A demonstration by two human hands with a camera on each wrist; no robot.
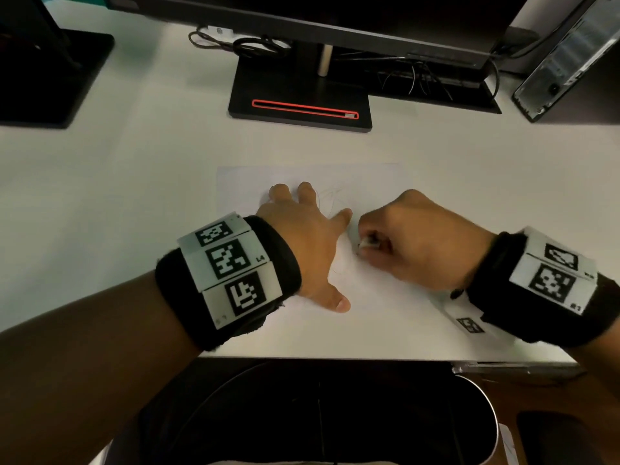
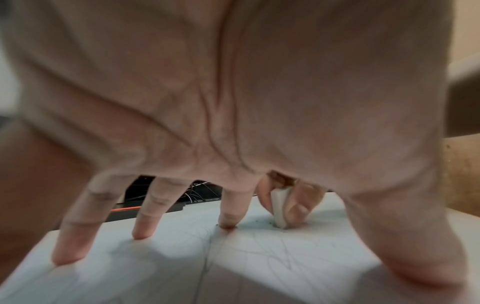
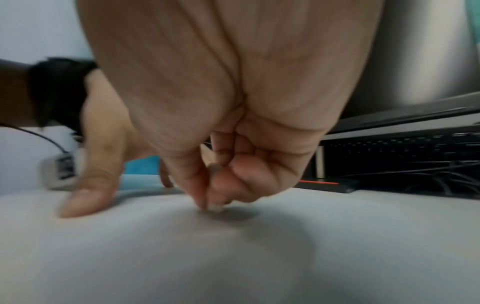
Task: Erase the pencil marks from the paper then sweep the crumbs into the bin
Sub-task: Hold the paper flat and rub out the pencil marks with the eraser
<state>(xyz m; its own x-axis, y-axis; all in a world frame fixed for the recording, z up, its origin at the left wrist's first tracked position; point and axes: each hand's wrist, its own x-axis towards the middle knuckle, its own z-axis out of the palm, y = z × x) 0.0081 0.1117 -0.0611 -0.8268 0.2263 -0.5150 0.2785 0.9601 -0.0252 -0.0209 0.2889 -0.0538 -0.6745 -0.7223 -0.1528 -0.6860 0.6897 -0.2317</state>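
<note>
A white sheet of paper lies on the desk in front of me, with faint pencil lines across it. My left hand presses on the paper with spread, straight fingers. Just to its right my right hand pinches a small white eraser and holds its tip down on the paper. A few dark crumbs lie beside the eraser tip. Below the desk's front edge sits a round bin with a black liner.
A black monitor stand with a red slot stands behind the paper. A second stand base is at the far left. Cables and a computer case occupy the back right.
</note>
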